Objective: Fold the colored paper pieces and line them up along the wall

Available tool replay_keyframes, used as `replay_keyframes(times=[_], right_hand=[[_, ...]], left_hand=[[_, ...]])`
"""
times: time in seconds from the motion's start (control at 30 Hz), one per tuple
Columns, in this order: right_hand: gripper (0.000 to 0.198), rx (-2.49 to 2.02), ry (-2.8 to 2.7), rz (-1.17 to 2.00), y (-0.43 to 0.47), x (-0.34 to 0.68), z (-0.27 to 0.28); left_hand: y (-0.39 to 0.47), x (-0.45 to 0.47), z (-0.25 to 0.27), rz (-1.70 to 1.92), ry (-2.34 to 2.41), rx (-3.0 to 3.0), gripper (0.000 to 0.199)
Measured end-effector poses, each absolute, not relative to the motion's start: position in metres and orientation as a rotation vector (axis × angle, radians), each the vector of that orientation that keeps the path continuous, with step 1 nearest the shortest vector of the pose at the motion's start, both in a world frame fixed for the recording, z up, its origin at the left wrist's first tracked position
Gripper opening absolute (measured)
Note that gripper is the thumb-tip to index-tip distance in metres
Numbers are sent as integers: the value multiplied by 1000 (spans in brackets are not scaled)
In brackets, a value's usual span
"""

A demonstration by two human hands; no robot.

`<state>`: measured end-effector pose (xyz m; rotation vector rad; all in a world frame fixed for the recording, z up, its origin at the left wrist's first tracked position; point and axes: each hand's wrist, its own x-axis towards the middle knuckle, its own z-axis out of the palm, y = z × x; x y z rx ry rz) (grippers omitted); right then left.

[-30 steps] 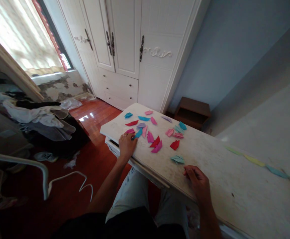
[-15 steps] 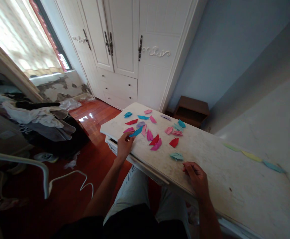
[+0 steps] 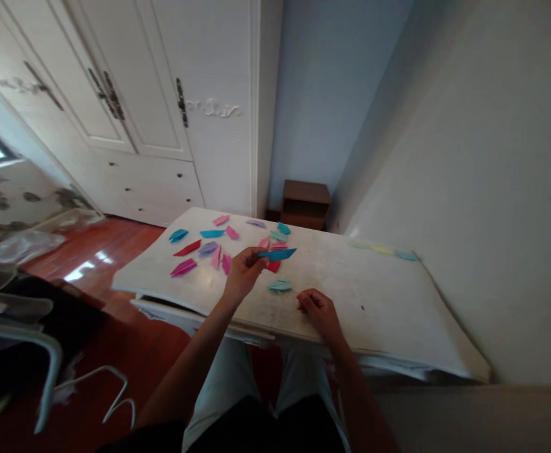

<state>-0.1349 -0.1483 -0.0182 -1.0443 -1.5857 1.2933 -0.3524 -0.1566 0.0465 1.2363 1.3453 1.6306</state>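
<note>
My left hand point(image 3: 245, 274) pinches one end of a blue folded-paper boat point(image 3: 279, 255) and holds it above the table. Beneath it a red paper boat point(image 3: 274, 267) is partly covered. My right hand point(image 3: 319, 311) rests near the table's front edge, its fingers curled in, with nothing showing in them. Just left of those fingers lies a mint-green paper boat point(image 3: 280, 286). More folded boats are spread over the left half, among them a magenta one point(image 3: 183, 267), a red one point(image 3: 187, 248), a lilac one point(image 3: 208, 249) and a blue one point(image 3: 178, 235).
The white table point(image 3: 332, 270) runs along a wall, with a pale yellow, green and blue paper strip point(image 3: 381, 250) at its back right. Behind stand a white wardrobe point(image 3: 218, 157) and a small brown cabinet point(image 3: 306, 195). A white curved tube point(image 3: 51, 352) stands at the lower left.
My left hand has carried the blue boat rightward across the table, over the other boats. My right hand stays beside the mint-green boat. The head view has turned to the right.
</note>
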Motion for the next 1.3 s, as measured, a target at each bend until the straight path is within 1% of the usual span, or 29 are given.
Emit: replay_keyframes(times=[0.1, 0.2, 0.33, 0.53, 0.63, 0.73, 0.83, 1.03, 1.17, 1.3], right_hand=[[31, -1044, -1476, 1336, -137, -116, -18], [27, -1067, -1333, 1289, -119, -85, -20], [26, -1139, -1152, 1162, -101, -34, -25], [24, -1225, -1092, 980, -105, 20, -34], [21, -1244, -1082, 939, -108, 26, -35], [21, -1255, -1156, 914, -107, 24, -34], [22, -1244, -1182, 892, -105, 23, -33], [24, -1235, -1195, 895, -105, 24, -32], [24, -1228, -1209, 899, -105, 24, -31], [24, -1218, -1186, 910, -105, 24, -31]], left_hand=[[-127, -311, 54, 1493, 1176, 1212, 23], [-96, -262, 55, 1309, 1075, 1184, 22], [-53, -192, 51, 1083, 1089, 1161, 15], [14, -91, 36, 856, 1147, 1223, 10], [41, -49, 27, 764, 1217, 1278, 13], [63, -17, 19, 651, 1286, 1357, 23], [80, 5, 13, 549, 1341, 1439, 29], [100, 22, 6, 453, 1416, 1598, 31], [102, 22, 2, 466, 1469, 1758, 29], [101, 18, -1, 537, 1529, 1962, 32]])
